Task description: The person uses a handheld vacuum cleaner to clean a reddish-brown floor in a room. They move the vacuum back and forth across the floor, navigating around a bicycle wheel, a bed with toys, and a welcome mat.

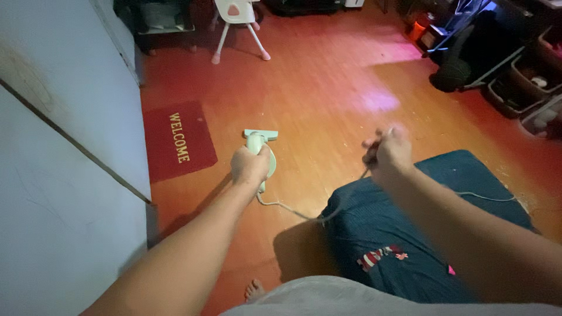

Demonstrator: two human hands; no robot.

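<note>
While left hand [250, 165] grips the mint handheld appliance [260, 153], blurred right hand [387, 152] pinches its cord [293, 210].

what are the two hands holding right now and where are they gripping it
The left hand grips a pale green handheld appliance by its handle. The right hand holds the appliance's white cord, pinched partway along its length.

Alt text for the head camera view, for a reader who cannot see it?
A person's left hand grips a pale green handheld appliance while the right hand lifts its white cord above a red wooden floor, beside a dark blue cushion.
</note>
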